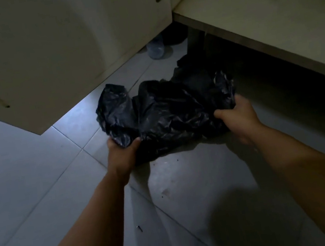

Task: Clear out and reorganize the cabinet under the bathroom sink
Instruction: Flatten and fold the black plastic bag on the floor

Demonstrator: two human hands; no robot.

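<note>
Both hands are clenched on a crumpled black plastic bag (162,114) that lies low over the grey tiled floor (28,181), in front of the open cabinet. The left hand (122,151) grips the bag's near-left corner, thumb on top and fingers tucked beneath the plastic; the right hand (237,115) pinches the bag's right edge, thumb pointing inward across the film and fingers wrapped round the far side. Between the two grips the bag bulges and folds in glossy wrinkles, its near edge touching or just above the tiles; in this dim light it is hard to tell which. Beyond the left grip, the cabinet door (33,59) stands swung open, its lower edge hanging over the floor. Beyond and above the right grip runs the pale cabinet floor panel (266,2), with deep shadow under its front edge. Farther away than the bag, in the gap below the door's hinge side, a clear plastic bottle (155,48) stands on the tiles beside a dark object too shadowed to identify. Nearer than the left grip, a small dark speck (139,228) lies on the floor.
</note>
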